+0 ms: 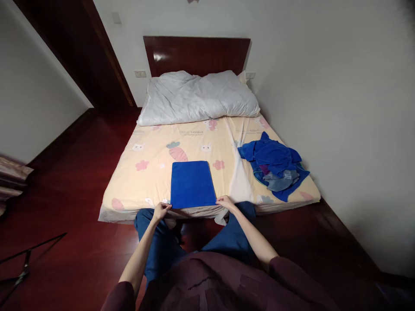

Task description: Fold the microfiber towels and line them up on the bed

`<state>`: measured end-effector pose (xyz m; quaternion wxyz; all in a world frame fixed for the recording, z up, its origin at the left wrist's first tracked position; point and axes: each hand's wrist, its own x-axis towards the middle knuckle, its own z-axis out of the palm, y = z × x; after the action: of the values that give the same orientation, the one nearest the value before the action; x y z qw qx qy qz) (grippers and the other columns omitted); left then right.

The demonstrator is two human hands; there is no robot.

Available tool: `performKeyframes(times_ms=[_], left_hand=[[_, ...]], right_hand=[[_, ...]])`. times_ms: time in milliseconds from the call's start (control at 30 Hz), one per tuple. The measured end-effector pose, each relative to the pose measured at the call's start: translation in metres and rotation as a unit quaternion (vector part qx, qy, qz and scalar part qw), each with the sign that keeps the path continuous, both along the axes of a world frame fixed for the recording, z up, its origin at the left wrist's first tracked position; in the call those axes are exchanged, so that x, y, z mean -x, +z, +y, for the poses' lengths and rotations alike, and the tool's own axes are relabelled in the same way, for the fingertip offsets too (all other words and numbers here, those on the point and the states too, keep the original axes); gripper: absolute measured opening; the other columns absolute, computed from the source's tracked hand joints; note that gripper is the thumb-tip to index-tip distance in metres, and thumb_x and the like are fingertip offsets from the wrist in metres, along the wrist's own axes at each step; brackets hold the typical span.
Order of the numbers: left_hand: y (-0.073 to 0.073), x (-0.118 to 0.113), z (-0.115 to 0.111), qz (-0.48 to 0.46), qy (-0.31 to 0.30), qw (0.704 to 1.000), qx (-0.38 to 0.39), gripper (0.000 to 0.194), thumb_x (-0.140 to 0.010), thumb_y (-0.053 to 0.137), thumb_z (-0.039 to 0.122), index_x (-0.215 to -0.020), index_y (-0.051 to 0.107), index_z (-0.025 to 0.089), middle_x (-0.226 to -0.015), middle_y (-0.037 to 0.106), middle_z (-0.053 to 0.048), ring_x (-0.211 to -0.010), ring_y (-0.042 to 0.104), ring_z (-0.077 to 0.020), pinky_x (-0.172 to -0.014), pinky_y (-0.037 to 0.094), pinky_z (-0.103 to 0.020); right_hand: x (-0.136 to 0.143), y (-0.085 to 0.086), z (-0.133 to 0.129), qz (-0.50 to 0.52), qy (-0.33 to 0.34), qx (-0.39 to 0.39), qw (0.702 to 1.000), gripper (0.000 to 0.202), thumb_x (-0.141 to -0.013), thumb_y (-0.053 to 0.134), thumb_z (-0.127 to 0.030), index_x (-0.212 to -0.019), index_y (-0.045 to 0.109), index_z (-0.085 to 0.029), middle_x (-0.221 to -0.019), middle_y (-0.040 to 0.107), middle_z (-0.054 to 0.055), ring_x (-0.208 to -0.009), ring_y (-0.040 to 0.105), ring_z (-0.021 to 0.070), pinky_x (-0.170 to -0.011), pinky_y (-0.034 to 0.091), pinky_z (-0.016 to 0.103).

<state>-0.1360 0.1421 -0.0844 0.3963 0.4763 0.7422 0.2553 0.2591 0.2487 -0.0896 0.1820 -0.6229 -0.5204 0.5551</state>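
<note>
- A flat, deep-blue, nearly rectangular piece of soft-looking cloth (192, 183) lies near the foot of a bed, its near edge along the mattress edge, between the person's two hands.
- The left hand (161, 211) pinches the cloth's near left corner between thumb and fingers; the right hand (226, 202) pinches the near right corner. Both grips are narrow, fingertips only.
- Possible trouble: with so little fabric held, a corner could slip free if tugged hard.
- Uneven pulling by the two hands could skew the straight edges or crease the smooth face.
- Because the near edge sits right at the brink, drawing it toward the body could drag it over the side, onto the knees in blue trousers (227, 235).
- The loose, cream, cartoon-printed cotton-looking sheet (129, 185) beneath could ruck up and carry the cloth with it; it wrinkles on the right.
- On the right, apart from the cloth, sits a crumpled, uneven heap of blue and grey garments (269, 151), limp and overlapping; a fold could topple from it if the sheet is pulled.
- Beyond, a puffy, pale-grey, softly creased quilt (201, 97) is bunched against a glossy, dark reddish-brown, rectangular wooden headboard (197, 54).
- How many layers the cloth has, I cannot tell.
</note>
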Motion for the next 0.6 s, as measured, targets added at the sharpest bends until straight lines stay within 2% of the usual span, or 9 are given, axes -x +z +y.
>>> performKeyframes(times_ms=[167,300,467,600], left_hand=[[-0.018,0.006,-0.005,0.015,0.026,0.999,-0.041,0.042,-0.069,0.066,0.058,-0.075,0.076,0.018,-0.085,0.076,-0.009,-0.088,0.071,-0.0282,-0.080,0.053,-0.035],[-0.029,0.009,-0.007,0.027,0.024,0.998,-0.057,0.041,-0.071,0.065,0.058,-0.075,0.076,0.019,-0.086,0.077,-0.009,-0.086,0.071,-0.0278,-0.080,0.053,-0.035],[-0.018,0.013,0.009,0.017,0.003,1.000,0.003,0.047,-0.074,0.063,0.063,-0.075,0.077,0.018,-0.080,0.078,-0.008,-0.085,0.072,-0.0286,-0.075,0.052,-0.032],[-0.005,0.021,0.040,0.033,0.027,0.999,0.025,0.044,-0.077,0.062,0.058,-0.076,0.078,0.017,-0.080,0.078,-0.010,-0.090,0.073,-0.0296,-0.073,0.051,-0.030]], right_hand=[[-0.008,0.003,0.003,-0.038,0.033,-0.004,0.999,0.004,-0.065,0.071,-0.020,-0.061,0.072,-0.019,-0.071,0.075,0.001,-0.080,0.070,0.0196,-0.070,0.051,0.024],[-0.011,0.003,0.006,-0.053,0.052,0.008,0.997,0.009,-0.067,0.074,-0.024,-0.061,0.070,-0.019,-0.066,0.071,0.000,-0.071,0.065,0.0165,-0.059,0.043,0.021],[-0.002,0.005,0.025,-0.055,0.078,0.045,0.994,0.024,-0.072,0.077,-0.039,-0.066,0.069,-0.018,-0.048,0.053,-0.004,-0.051,0.049,0.0118,-0.048,0.032,0.021],[0.016,0.011,0.058,-0.097,0.077,-0.011,0.992,0.038,-0.076,0.075,-0.053,-0.064,0.062,-0.018,-0.043,0.037,-0.008,-0.044,0.034,0.0090,-0.045,0.026,0.022]])
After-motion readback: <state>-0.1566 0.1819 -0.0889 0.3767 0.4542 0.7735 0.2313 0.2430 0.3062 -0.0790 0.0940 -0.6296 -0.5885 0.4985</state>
